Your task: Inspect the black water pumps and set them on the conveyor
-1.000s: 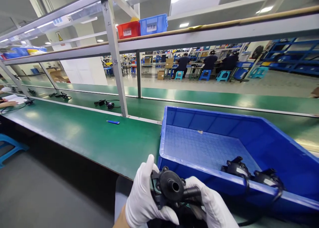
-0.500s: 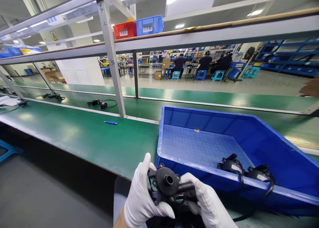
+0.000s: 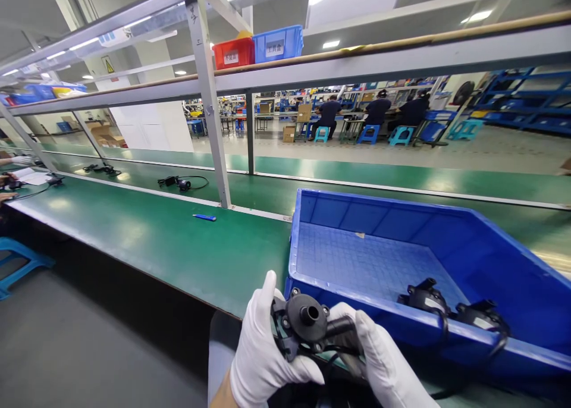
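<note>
A black water pump [image 3: 306,319] with a round face and two pipe stubs is held between my white-gloved hands, low in the view. My left hand [image 3: 263,342] is closed around its left side, thumb below and a finger pointing up. My right hand [image 3: 379,351] grips the side pipe and the black cable on the right. Just beyond stands a large blue bin [image 3: 361,277], its front wall beside my hands. Inside it lie two similar black pumps [image 3: 427,296], their cables hanging over the front rim. Part of the held pump's underside is hidden.
A blue utility knife [image 3: 204,217] lies on the green bench [image 3: 147,229]. Cabled black parts [image 3: 182,184] rest on the middle strip. A metal post [image 3: 209,110] carries a shelf with a red bin [image 3: 232,53] and a blue bin [image 3: 277,42]. People sit far behind.
The view has swung slightly left, so the scene sits further right. A co-worker's gloved hand now shows at the far left. Both my hands keep their hold on the pump.
</note>
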Tool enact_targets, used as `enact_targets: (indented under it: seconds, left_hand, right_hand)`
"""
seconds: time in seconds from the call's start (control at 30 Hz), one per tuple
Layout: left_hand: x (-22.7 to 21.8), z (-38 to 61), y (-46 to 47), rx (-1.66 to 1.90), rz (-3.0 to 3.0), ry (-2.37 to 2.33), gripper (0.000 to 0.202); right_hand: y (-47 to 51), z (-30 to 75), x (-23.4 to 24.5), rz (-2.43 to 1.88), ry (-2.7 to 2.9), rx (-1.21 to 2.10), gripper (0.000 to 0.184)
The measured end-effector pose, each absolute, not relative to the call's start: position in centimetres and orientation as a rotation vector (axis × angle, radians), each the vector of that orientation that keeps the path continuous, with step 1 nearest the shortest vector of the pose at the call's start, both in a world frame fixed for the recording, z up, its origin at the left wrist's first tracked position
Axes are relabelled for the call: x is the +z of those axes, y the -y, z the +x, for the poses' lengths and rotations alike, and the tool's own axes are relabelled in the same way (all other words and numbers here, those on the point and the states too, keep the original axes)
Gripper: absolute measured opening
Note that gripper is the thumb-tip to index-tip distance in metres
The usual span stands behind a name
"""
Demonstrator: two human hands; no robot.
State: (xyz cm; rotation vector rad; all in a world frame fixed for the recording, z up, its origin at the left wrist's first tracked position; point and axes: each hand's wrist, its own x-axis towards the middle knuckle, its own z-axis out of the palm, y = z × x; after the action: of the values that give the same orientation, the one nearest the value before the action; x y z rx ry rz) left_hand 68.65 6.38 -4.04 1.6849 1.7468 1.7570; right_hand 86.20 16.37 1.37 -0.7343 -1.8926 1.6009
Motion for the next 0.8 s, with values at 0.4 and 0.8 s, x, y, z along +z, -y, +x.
enact_targets:
  seconds: [0.4, 0.8]
  left_hand:
    - [-4.8, 68.3, -6.2, 1.804, 1.751, -1.741, 0.132]
    - [-5.0, 68.6, -6.1, 1.811, 1.629, -1.733, 0.135]
  right_hand:
    - [-15.7, 86.2, 2.3, -0.729, 1.905, 1.687, 0.075]
    - [-16.2, 85.9, 2.0, -0.840, 1.991, 1.520, 0.079]
